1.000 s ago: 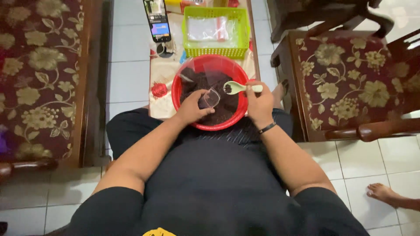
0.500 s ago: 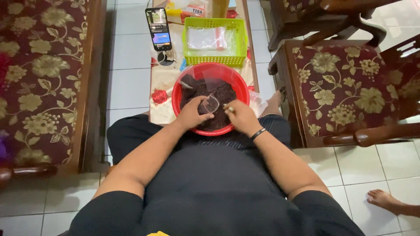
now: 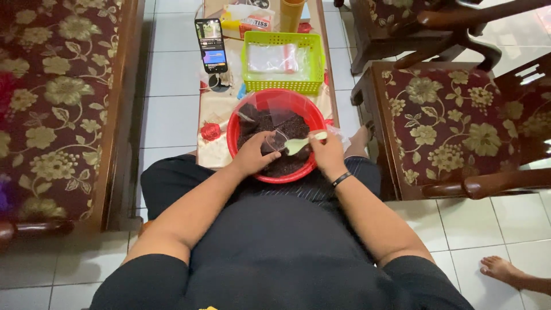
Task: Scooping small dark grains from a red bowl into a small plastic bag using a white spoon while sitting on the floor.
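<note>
Seen from above, the person's left hand (image 3: 252,155) pinches a small clear plastic bag (image 3: 274,140) by its mouth, the grip clenched on the bag's edge so that the opening faces to the right. The right hand (image 3: 326,154) is closed around the handle of a pale green plastic spoon (image 3: 299,144), whose bowl lies just at the bag's opening, touching or nearly touching it; which of the two cannot be told. A dark band sits on the right wrist.

Both hands hover over a round red plastic basin (image 3: 235,129) filled with dark brown crumbly grains (image 3: 290,126), and the bag and spoon sit between the two hands, above the middle of the basin. Another clear bag lies on the grains at the far side.

The basin rests at the near end of a narrow counter (image 3: 213,150) covered in a pale cloth. Behind it stands a lime green perforated plastic basket (image 3: 252,85) holding clear bags, and to its left a smartphone (image 3: 211,45) with a lit screen stands upright. Floral upholstered wooden chairs (image 3: 453,120) flank the counter on a white tiled floor (image 3: 172,74).
</note>
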